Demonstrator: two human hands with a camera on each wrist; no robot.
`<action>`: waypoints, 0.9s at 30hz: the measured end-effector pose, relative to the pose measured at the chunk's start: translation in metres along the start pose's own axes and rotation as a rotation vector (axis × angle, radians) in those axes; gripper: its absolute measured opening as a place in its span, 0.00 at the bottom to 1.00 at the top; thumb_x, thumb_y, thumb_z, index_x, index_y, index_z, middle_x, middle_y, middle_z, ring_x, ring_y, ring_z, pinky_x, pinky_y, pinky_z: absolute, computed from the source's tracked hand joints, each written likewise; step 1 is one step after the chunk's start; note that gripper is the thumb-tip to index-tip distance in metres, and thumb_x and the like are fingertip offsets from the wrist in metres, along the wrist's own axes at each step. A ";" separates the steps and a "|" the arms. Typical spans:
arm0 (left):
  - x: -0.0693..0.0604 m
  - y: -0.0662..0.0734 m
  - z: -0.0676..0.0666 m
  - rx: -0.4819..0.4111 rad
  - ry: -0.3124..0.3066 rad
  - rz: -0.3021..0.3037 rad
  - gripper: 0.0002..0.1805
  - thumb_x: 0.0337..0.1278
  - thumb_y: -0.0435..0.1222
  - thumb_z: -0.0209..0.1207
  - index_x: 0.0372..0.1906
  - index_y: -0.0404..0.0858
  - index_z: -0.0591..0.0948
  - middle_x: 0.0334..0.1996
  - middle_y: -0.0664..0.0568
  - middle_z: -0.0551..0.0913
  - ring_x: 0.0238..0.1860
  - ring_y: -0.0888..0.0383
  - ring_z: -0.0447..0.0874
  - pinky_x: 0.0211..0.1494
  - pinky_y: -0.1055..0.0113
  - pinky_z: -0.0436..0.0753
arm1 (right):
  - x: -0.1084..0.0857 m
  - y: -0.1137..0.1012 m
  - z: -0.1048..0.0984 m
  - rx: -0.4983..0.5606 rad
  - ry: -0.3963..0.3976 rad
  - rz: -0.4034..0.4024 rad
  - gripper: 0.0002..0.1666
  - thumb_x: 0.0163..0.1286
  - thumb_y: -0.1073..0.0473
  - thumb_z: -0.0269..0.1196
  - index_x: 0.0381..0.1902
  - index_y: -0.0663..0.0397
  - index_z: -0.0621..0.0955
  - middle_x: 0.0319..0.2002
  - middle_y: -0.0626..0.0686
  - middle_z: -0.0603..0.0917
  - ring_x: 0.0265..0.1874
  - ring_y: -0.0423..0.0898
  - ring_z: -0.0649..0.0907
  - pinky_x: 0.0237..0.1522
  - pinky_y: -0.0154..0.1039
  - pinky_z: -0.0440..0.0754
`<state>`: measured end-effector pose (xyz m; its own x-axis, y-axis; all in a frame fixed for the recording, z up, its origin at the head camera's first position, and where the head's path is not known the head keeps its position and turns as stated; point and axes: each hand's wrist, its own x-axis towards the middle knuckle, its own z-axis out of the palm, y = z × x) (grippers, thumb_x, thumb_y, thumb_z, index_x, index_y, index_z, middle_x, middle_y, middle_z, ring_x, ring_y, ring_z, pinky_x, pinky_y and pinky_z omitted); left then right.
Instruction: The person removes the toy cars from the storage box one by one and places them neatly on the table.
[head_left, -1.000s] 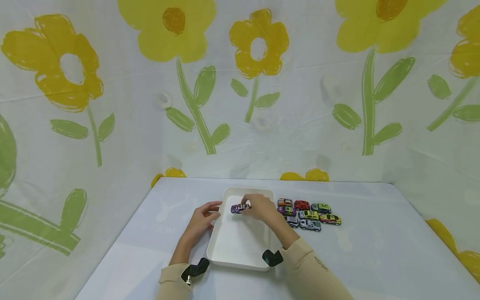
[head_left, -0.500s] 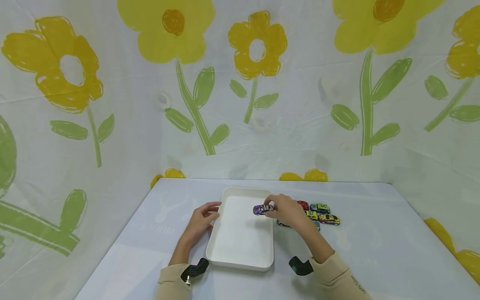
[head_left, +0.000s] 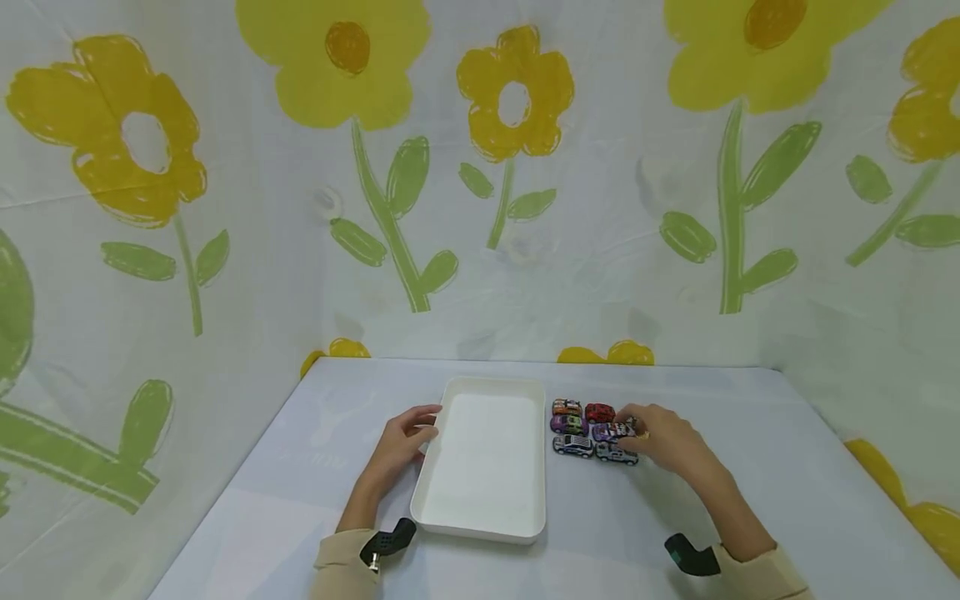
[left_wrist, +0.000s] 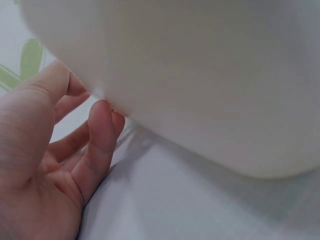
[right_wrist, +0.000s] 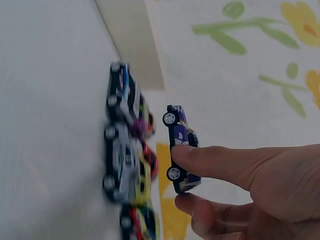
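Observation:
A white rectangular tray [head_left: 480, 467] lies on the table with nothing in it. My left hand [head_left: 397, 446] holds its left wall, the fingers bent at the rim; in the left wrist view a fingertip [left_wrist: 101, 111] meets the tray edge. My right hand [head_left: 667, 437] pinches a purple toy car [right_wrist: 179, 134] between thumb and fingers, above the other cars right of the tray. Around it lie a red toy car [head_left: 600, 412], an orange one [head_left: 567, 407], a purple-green one [head_left: 567, 425], a black-and-white one [head_left: 573, 447] and a silver one [head_left: 617, 455]. My right hand hides the yellow cars in the head view.
The white table [head_left: 300, 500] reaches back to a hanging cloth [head_left: 600, 275] printed with yellow flowers. That cloth also closes off the left and right sides. The row of parked cars stands close beside the tray's right wall.
My right hand has carried the purple car rightward, from over the tray to over the group of cars. My left hand has stayed at the tray's left wall.

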<state>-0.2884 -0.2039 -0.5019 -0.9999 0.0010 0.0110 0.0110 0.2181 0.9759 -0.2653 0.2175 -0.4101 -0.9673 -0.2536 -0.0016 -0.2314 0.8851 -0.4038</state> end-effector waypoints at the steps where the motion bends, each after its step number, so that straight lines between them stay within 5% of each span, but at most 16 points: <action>1: 0.000 -0.001 0.000 0.003 0.001 -0.002 0.22 0.58 0.36 0.61 0.59 0.48 0.80 0.54 0.43 0.80 0.40 0.56 0.81 0.27 0.65 0.81 | -0.003 0.006 -0.002 0.000 0.001 0.002 0.21 0.61 0.54 0.69 0.53 0.51 0.81 0.39 0.55 0.85 0.36 0.49 0.81 0.30 0.44 0.78; 10: -0.006 -0.005 0.001 0.011 -0.017 -0.030 0.21 0.59 0.36 0.61 0.58 0.51 0.80 0.54 0.46 0.81 0.41 0.55 0.82 0.29 0.63 0.82 | -0.023 0.047 -0.010 0.027 -0.076 0.034 0.20 0.61 0.54 0.69 0.51 0.53 0.80 0.34 0.52 0.83 0.30 0.46 0.79 0.28 0.41 0.74; 27: 0.001 0.000 -0.001 0.013 -0.003 0.004 0.21 0.59 0.36 0.61 0.59 0.49 0.80 0.53 0.45 0.81 0.39 0.55 0.81 0.26 0.65 0.81 | -0.017 0.062 -0.023 0.069 -0.174 0.120 0.22 0.58 0.56 0.71 0.49 0.57 0.80 0.39 0.58 0.86 0.29 0.46 0.83 0.30 0.42 0.81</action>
<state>-0.2889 -0.2050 -0.5020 -0.9999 0.0049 0.0144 0.0151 0.2310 0.9728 -0.2657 0.2860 -0.4143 -0.9537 -0.2167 -0.2084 -0.1023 0.8858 -0.4527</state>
